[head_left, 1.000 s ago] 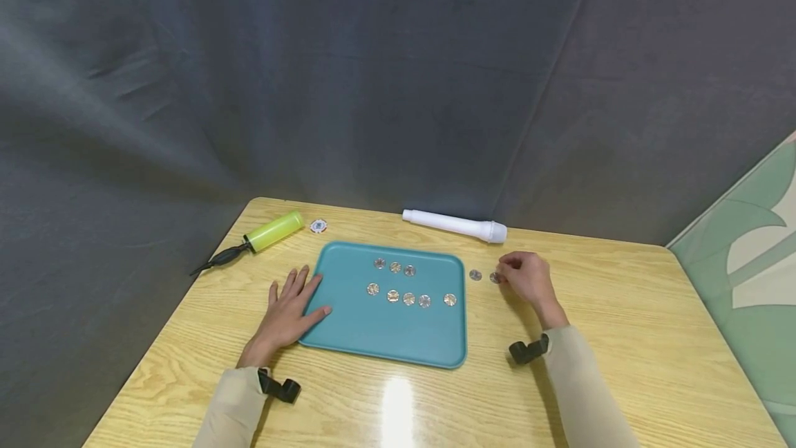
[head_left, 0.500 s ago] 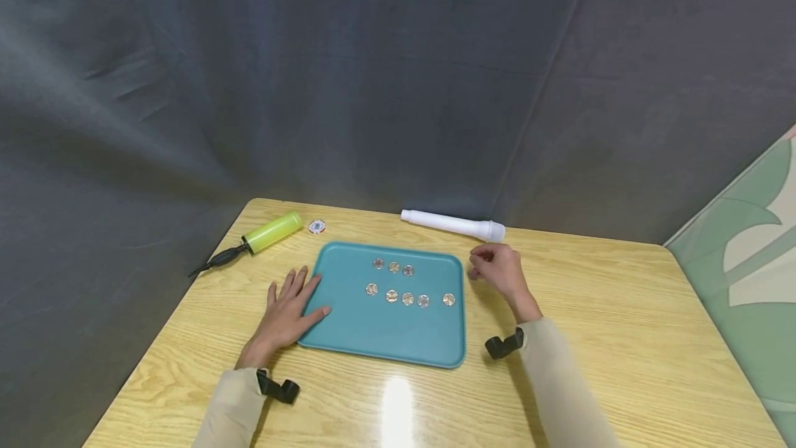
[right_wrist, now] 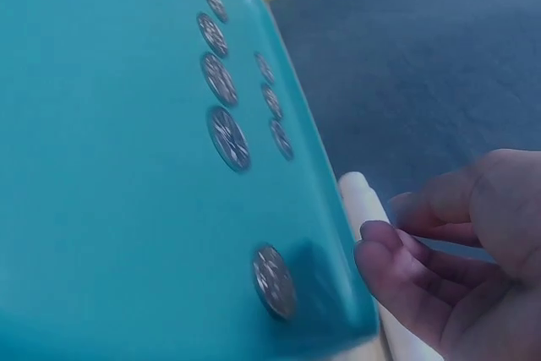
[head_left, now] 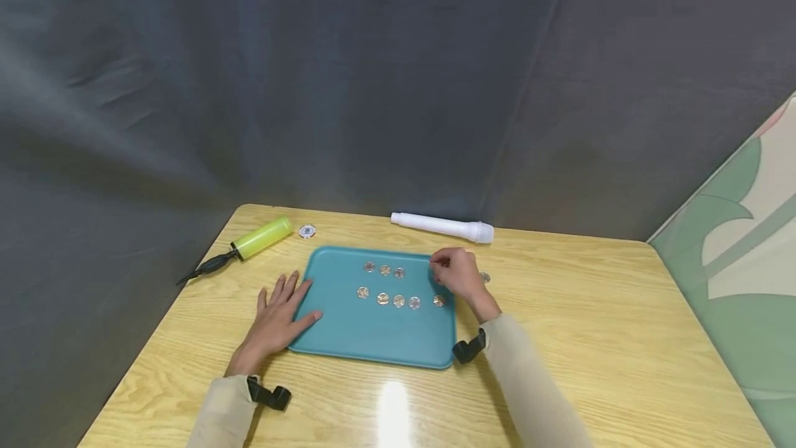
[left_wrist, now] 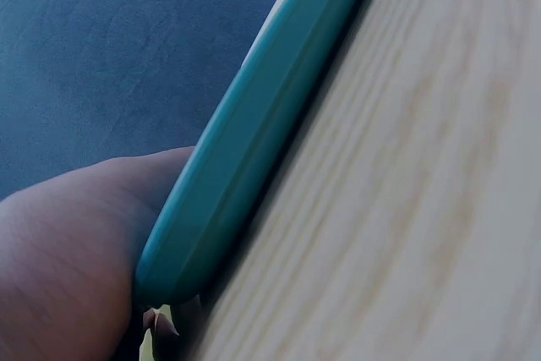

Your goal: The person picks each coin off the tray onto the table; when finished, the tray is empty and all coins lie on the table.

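Observation:
A teal tray (head_left: 373,337) lies on the wooden table, bearing several shiny, patterned coin-like discs (head_left: 399,301) in two rows. At its left edge my left hand (head_left: 273,323) rests with spread fingers, the thumb reaching over the rim; the left wrist view shows this hand against the tray's side (left_wrist: 245,141). My right hand (head_left: 459,274) is above the tray's upper right corner, fingertips drawn together. In the right wrist view its curled fingers (right_wrist: 397,268) hide whatever may be between them. Another disc (head_left: 485,277) lies on the table, partly behind the right hand.
Behind the tray lies a white microphone-shaped tube (head_left: 441,225). A yellow-green hand pump (head_left: 264,238) with a black end is at the back left, beside a poker chip (head_left: 307,231). A dark curtain (head_left: 373,88) hangs behind the table.
My right hand has moved left, from the discs on the table to over the tray's right corner. The left hand stays on the tray's edge. The head view has shifted slightly.

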A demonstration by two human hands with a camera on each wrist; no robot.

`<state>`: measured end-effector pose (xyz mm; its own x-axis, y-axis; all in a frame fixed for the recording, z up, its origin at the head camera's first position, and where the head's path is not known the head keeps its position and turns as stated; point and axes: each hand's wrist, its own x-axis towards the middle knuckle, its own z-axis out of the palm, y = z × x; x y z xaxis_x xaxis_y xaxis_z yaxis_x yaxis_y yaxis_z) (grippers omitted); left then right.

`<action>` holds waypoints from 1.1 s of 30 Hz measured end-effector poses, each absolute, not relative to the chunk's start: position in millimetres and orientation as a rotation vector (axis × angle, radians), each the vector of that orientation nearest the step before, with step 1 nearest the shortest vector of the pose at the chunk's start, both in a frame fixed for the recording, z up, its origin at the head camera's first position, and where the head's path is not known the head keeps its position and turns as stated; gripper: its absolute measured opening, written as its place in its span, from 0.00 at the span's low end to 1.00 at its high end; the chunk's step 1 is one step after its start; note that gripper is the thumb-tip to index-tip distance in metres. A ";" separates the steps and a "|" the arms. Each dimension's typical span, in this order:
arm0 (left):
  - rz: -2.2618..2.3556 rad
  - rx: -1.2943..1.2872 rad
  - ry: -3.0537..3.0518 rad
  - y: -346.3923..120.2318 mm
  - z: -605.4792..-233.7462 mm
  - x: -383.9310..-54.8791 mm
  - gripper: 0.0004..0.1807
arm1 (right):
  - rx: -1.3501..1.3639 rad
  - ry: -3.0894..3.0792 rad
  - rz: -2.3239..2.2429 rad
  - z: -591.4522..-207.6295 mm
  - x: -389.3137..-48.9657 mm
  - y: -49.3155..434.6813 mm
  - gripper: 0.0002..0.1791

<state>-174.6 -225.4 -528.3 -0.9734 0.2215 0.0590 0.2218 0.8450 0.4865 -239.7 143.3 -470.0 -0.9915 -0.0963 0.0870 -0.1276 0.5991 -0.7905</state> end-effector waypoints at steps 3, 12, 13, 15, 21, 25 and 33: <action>-0.799 -0.356 -3.015 -227.8 -527.5 -173.6 0.43 | 0.211 -2.786 1.393 -472.5 -241.6 133.4 0.07; -0.802 -0.348 -3.023 -231.0 -527.7 -172.2 0.43 | 0.230 -2.857 1.343 -478.0 -245.5 114.3 0.08; -0.798 -0.349 -3.025 -231.1 -527.9 -172.4 0.43 | 0.234 -2.857 1.345 -478.6 -245.8 112.9 0.08; -0.798 -0.349 -3.025 -231.1 -527.8 -172.6 0.43 | 0.245 -2.858 1.353 -480.0 -246.9 110.1 0.08; -0.798 -0.351 -3.023 -230.9 -528.0 -172.9 0.43 | 0.292 -2.885 1.270 -486.6 -251.0 102.5 0.08; -0.799 -0.359 -3.022 -229.6 -528.6 -173.6 0.42 | 0.317 -2.904 1.183 -489.9 -251.5 99.4 0.09; -0.803 -0.362 -3.022 -225.5 -526.9 -174.4 0.42 | 0.318 -2.934 1.123 -492.1 -252.2 95.1 0.11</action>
